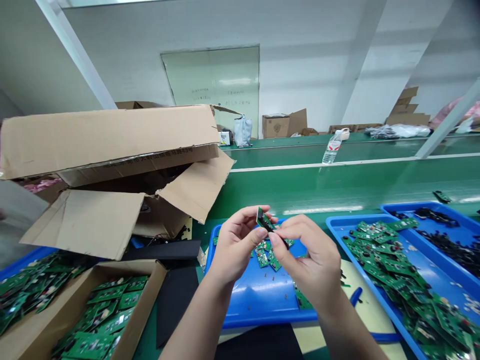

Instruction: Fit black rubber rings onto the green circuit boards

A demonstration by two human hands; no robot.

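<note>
Both of my hands are raised over a blue tray (pixel 258 300) in front of me. My left hand (pixel 236 247) pinches a small green circuit board (pixel 263 219) between thumb and fingers, holding it on edge. My right hand (pixel 311 260) meets it from the right, its fingertips closed on the same board's lower end. Beneath the hands, a few small green boards (pixel 267 256) lie loose on the tray.
A second blue tray (pixel 431 275) at right is heaped with green boards, with a third tray (pixel 453 235) of dark parts behind it. A cardboard box (pixel 101 320) of boards sits at lower left under a large open carton (pixel 112 165). A water bottle (pixel 332 149) stands on the green conveyor.
</note>
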